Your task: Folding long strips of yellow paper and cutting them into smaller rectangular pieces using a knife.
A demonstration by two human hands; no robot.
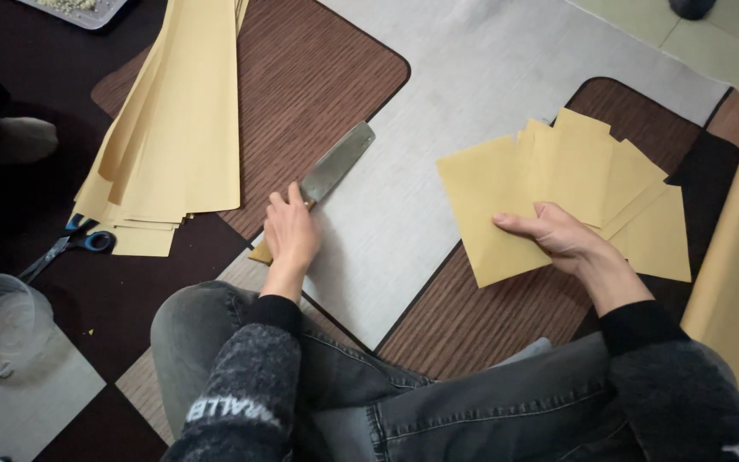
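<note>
Yellow paper squares (558,184), fanned on the floor, lie pinned under the right hand (558,235), fingers flat and spread. Left hand (291,235) curls shut around the handle of a cleaver (335,167), blade pointing away. Beyond it, long paper strips (173,120); scissors (70,244) further left.

At frame centre the left hand (291,235) grips a cleaver (335,166), while the right hand (558,235) presses fanned yellow paper squares (575,184) at right.
</note>
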